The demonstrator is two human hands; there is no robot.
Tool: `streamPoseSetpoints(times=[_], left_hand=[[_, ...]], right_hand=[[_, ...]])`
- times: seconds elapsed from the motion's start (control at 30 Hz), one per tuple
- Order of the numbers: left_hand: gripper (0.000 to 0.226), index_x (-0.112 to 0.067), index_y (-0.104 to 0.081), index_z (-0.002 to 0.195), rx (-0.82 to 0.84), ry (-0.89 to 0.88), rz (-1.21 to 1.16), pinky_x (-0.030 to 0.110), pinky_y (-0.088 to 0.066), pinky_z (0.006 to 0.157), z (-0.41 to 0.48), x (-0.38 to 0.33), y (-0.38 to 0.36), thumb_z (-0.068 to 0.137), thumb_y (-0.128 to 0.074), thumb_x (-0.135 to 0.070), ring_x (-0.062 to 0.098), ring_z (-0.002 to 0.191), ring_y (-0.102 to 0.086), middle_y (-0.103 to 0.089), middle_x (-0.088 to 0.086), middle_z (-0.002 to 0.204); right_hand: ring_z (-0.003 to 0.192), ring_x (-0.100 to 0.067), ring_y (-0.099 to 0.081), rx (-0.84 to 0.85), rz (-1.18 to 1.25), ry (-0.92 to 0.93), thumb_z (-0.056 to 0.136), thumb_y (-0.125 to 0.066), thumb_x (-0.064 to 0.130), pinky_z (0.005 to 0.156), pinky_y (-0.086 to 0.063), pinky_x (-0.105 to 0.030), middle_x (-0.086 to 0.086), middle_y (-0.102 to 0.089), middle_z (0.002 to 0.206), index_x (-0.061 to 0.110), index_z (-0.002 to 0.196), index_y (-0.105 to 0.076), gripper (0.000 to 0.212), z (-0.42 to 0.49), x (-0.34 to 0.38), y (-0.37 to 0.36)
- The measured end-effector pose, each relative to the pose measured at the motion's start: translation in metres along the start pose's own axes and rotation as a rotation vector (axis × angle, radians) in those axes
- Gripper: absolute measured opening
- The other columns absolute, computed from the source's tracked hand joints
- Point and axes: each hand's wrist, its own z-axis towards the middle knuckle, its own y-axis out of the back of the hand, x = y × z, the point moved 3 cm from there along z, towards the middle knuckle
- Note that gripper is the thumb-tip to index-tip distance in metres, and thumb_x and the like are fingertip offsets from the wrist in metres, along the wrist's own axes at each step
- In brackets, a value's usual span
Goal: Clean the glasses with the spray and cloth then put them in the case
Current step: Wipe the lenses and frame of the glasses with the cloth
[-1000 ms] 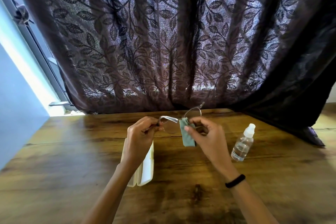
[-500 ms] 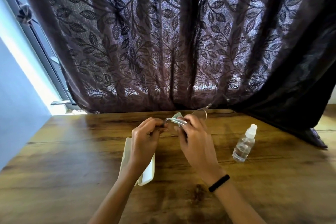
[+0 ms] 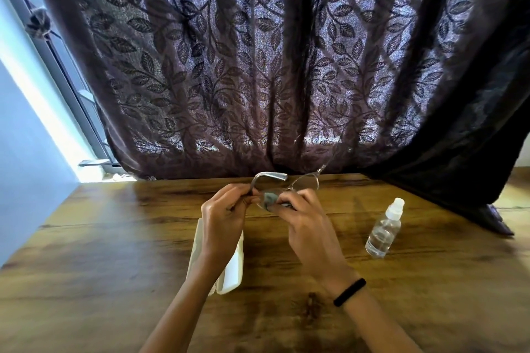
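Holding the glasses (image 3: 286,185) up over the wooden table (image 3: 100,238) at centre frame, both hands working close together. Window frame (image 3: 71,89) runs down the upper left, bright light beside it. White case (image 3: 232,269) lies open on the table at lower centre-left, partly hidden under the left forearm. Left hand (image 3: 222,219) sits just left of centre, fingers pinched on the left end of the frame where the temple arm bends back; that arm curves up and to the right above the hand. Right hand (image 3: 308,223) just right of it, fingers clenched on the cloth (image 3: 269,198), pressing it against the left lens; only a small grey-green bit of cloth shows between the fingertips. The other lens sticks out past the right hand toward the curtain (image 3: 258,66), bare. Black band (image 3: 350,292) on the right wrist. Spray bottle (image 3: 384,229) stands at right of frame, on the table, white cap on, clear, leaning in the wide-angle view, well apart from the hands. Dark leaf-pattern curtain fills the top, its hem on the table's far edge.
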Motion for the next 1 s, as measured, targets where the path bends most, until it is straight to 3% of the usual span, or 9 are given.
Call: streamPoseSetpoints(times=[0.17, 0.3, 0.43, 0.63, 0.83, 1.0], left_hand=[[0.021, 0.003, -0.070, 0.079, 0.019, -0.043, 0.023, 0.002, -0.045, 0.070, 0.001, -0.009, -0.001, 0.068, -0.066, 0.020, -0.013, 0.079, -0.059, -0.066, 0.002, 0.079], [0.019, 0.005, -0.070, 0.080, 0.007, -0.040, 0.007, 0.004, -0.047, 0.070, 0.003, -0.012, -0.001, 0.069, -0.065, 0.020, 0.002, 0.079, -0.062, -0.067, 0.005, 0.079], [0.017, 0.005, -0.070, 0.082, 0.029, -0.033, 0.002, 0.010, -0.051, 0.071, 0.000, -0.014, -0.004, 0.070, -0.067, 0.016, 0.009, 0.077, -0.063, -0.068, 0.008, 0.081], [0.018, 0.004, -0.070, 0.084, 0.031, -0.041, 0.009, 0.009, -0.050, 0.071, 0.000, -0.013, -0.002, 0.070, -0.068, 0.016, 0.008, 0.078, -0.062, -0.067, 0.005, 0.083], [0.022, 0.004, -0.070, 0.086, -0.008, -0.061, -0.021, 0.008, -0.050, 0.072, -0.001, -0.015, -0.003, 0.069, -0.066, 0.018, 0.005, 0.079, -0.062, -0.065, 0.002, 0.083], [0.013, 0.001, -0.070, 0.083, -0.009, -0.043, -0.074, 0.016, -0.054, 0.071, -0.004, -0.015, -0.005, 0.073, -0.064, 0.006, 0.005, 0.076, -0.063, -0.067, 0.001, 0.082]], right_hand=[[0.088, -0.017, -0.046, -0.089, -0.061, -0.098, 0.071, -0.066, -0.014, 0.048, -0.052, -0.028, -0.002, -0.064, 0.096, 0.013, 0.101, -0.070, 0.040, 0.000, -0.011, 0.003], [0.089, -0.014, -0.040, -0.108, -0.043, -0.065, 0.072, -0.064, -0.013, 0.055, -0.054, -0.027, -0.004, -0.062, 0.095, 0.011, 0.104, -0.069, 0.041, 0.000, -0.007, 0.000], [0.095, -0.019, -0.047, -0.044, -0.024, -0.014, 0.083, -0.058, -0.004, 0.072, -0.055, -0.034, -0.005, -0.060, 0.102, 0.013, 0.116, -0.063, 0.038, -0.003, 0.003, -0.008], [0.089, -0.022, -0.054, -0.020, -0.239, -0.035, 0.080, -0.064, 0.009, 0.071, -0.053, -0.034, -0.004, -0.059, 0.112, 0.019, 0.126, -0.055, 0.048, -0.004, 0.003, -0.013], [0.090, -0.018, -0.042, -0.116, -0.325, -0.152, 0.079, -0.068, 0.029, 0.067, -0.050, -0.032, -0.002, -0.060, 0.104, 0.018, 0.118, -0.061, 0.041, 0.001, -0.001, -0.008], [0.089, -0.016, -0.039, -0.182, -0.253, -0.194, 0.071, -0.077, 0.017, 0.066, -0.050, -0.033, 0.000, -0.062, 0.094, 0.016, 0.105, -0.069, 0.035, -0.004, -0.004, -0.008]])
